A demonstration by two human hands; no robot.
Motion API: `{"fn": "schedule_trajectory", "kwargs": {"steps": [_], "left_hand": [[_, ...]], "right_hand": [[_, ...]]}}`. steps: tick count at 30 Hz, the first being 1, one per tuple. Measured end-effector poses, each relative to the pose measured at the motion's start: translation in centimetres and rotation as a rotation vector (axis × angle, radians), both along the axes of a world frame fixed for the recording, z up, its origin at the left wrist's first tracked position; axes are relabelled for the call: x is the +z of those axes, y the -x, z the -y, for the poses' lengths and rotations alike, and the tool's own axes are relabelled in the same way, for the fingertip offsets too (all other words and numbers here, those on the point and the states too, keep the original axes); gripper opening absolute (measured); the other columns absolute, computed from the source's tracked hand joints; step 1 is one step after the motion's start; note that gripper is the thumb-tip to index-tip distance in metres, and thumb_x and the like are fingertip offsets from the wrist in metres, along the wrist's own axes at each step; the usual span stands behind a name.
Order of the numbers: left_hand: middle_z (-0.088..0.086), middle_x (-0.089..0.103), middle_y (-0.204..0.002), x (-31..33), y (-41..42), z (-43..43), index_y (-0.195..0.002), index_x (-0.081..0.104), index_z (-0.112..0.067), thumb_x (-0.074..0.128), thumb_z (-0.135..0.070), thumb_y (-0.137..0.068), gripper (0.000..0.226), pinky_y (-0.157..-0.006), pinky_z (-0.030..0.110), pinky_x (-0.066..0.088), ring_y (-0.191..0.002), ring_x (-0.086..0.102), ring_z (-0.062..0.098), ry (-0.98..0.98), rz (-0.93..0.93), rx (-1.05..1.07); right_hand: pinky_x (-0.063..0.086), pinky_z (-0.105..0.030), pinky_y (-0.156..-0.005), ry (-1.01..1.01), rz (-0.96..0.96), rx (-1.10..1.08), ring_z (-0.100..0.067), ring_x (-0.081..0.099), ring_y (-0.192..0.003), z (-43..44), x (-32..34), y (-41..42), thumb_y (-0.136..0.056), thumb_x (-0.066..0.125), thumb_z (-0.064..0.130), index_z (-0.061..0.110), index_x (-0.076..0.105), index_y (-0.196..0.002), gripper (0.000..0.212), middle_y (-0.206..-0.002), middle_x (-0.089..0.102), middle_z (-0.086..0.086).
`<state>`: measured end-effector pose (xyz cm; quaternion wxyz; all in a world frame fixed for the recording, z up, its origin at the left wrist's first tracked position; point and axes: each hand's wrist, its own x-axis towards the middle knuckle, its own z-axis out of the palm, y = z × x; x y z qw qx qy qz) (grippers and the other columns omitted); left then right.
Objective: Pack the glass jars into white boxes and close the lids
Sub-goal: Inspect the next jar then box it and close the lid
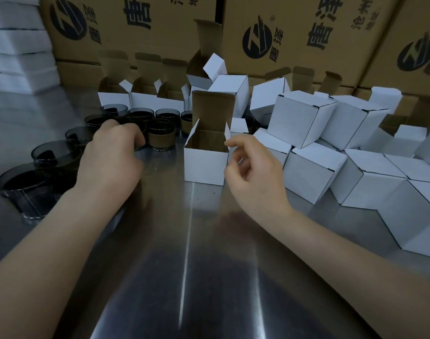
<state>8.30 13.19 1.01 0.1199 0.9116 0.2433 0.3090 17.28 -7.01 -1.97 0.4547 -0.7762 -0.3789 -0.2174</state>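
An open white box [205, 165] stands upright on the steel table [184, 253], its brown-lined lid raised and its side flaps spread. My right hand [253, 174] hovers just right of it, fingers loosely curled and holding nothing, the index fingertip by the right flap. My left hand [111, 155] reaches over a cluster of dark glass jars, its fingers curled down round one jar that is mostly hidden under it. Another jar with a brown sleeve [161, 138] stands just right of that hand. More dark jars [54, 155] trail toward the left edge.
Several closed white boxes [314, 172] are piled on the right. A row of open white boxes [113, 99] stands behind the jars. Large printed brown cartons [135, 28] wall off the back. White foam stacks [13, 45] sit at the far left.
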Motion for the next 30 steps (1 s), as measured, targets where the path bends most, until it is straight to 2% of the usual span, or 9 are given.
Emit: {"fn": "schedule_trajectory", "kwargs": {"steps": [5, 8, 10, 13, 16, 19, 22, 25, 30], "left_hand": [[0.016, 0.050, -0.111, 0.4, 0.1, 1.1, -0.107, 0.065, -0.006, 0.058, 0.017, -0.078, 0.037, -0.075, 0.036, 0.040, -0.101, 0.052, 0.037, 0.001, 0.126, -0.082], [0.007, 0.047, -0.107, 0.8, 0.1, 2.0, -0.105, 0.065, -0.008, 0.059, 0.018, -0.079, 0.037, -0.079, 0.031, 0.040, -0.099, 0.051, 0.028, -0.012, 0.223, -0.162], [0.008, 0.049, -0.109, 1.1, 0.1, 2.5, -0.105, 0.064, -0.008, 0.059, 0.016, -0.081, 0.035, -0.081, 0.022, 0.040, -0.101, 0.054, 0.026, -0.030, 0.290, -0.247], [0.015, 0.054, -0.113, 1.3, 0.2, 3.1, -0.106, 0.063, -0.005, 0.062, 0.015, -0.081, 0.032, -0.084, 0.007, 0.037, -0.102, 0.053, 0.021, -0.114, 0.335, -0.410], [0.020, 0.058, -0.107, 1.4, 0.3, 3.4, -0.103, 0.064, 0.000, 0.066, 0.017, -0.078, 0.030, -0.090, 0.002, 0.033, -0.099, 0.049, 0.017, -0.231, 0.342, -0.528], [0.022, 0.058, -0.101, 1.4, 0.3, 3.7, -0.100, 0.065, 0.002, 0.066, 0.018, -0.077, 0.028, -0.091, 0.005, 0.034, -0.098, 0.048, 0.019, -0.295, 0.365, -0.599], [0.021, 0.058, -0.101, 1.2, 0.1, 4.2, -0.098, 0.065, 0.001, 0.065, 0.018, -0.077, 0.027, -0.090, 0.014, 0.038, -0.097, 0.050, 0.020, -0.322, 0.359, -0.680], [0.020, 0.057, -0.102, 0.9, -0.1, 4.8, -0.098, 0.064, 0.001, 0.063, 0.015, -0.079, 0.024, -0.089, 0.019, 0.042, -0.097, 0.051, 0.020, -0.334, 0.315, -0.782], [0.014, 0.056, -0.103, 0.2, -0.3, 5.8, -0.098, 0.063, -0.003, 0.055, 0.007, -0.085, 0.019, -0.081, 0.028, 0.045, -0.094, 0.053, 0.018, -0.306, 0.279, -0.909]], "right_hand": [[0.037, -0.010, -0.060, 0.019, -0.082, 0.075, -0.006, 0.049, -0.061, -0.2, 0.0, 0.9, -0.084, 0.051, 0.017, 0.016, 0.062, -0.108, 0.027, -0.073, 0.051, 0.014], [0.040, -0.012, -0.057, -0.022, -0.203, 0.116, -0.006, 0.052, -0.059, -0.3, -0.2, 1.0, -0.085, 0.055, 0.015, 0.018, 0.064, -0.095, 0.013, -0.063, 0.055, 0.009], [0.043, -0.011, -0.058, -0.037, -0.264, 0.103, -0.004, 0.055, -0.063, -0.3, -0.2, 0.7, -0.086, 0.059, 0.015, 0.021, 0.064, -0.088, 0.008, -0.067, 0.060, 0.009], [0.046, -0.008, -0.066, -0.024, -0.383, 0.115, 0.001, 0.060, -0.077, -0.3, -0.1, 0.1, -0.088, 0.062, 0.015, 0.027, 0.063, -0.094, 0.013, -0.085, 0.066, 0.013], [0.056, -0.022, -0.077, -0.002, -0.459, 0.166, -0.003, 0.064, -0.089, -0.2, -0.1, -0.1, -0.091, 0.062, 0.018, 0.029, 0.061, -0.105, 0.018, -0.098, 0.069, 0.010], [0.059, -0.037, -0.085, 0.010, -0.507, 0.196, -0.007, 0.065, -0.098, 0.0, 0.1, -0.1, -0.093, 0.064, 0.027, 0.029, 0.056, -0.121, 0.029, -0.111, 0.067, 0.009], [0.055, -0.028, -0.090, -0.021, -0.573, 0.320, -0.006, 0.065, -0.105, 0.2, 0.4, -0.4, -0.091, 0.068, 0.026, 0.028, 0.050, -0.132, 0.045, -0.120, 0.064, 0.006], [0.051, -0.020, -0.094, -0.050, -0.597, 0.458, -0.005, 0.062, -0.111, 0.5, 0.5, -0.4, -0.087, 0.073, 0.018, 0.034, 0.048, -0.130, 0.052, -0.126, 0.061, 0.004], [0.049, -0.028, -0.100, -0.085, -0.531, 0.473, -0.009, 0.058, -0.119, 0.5, 0.6, -0.7, -0.082, 0.076, 0.007, 0.017, 0.050, -0.134, 0.059, -0.127, 0.060, 0.000]]}}
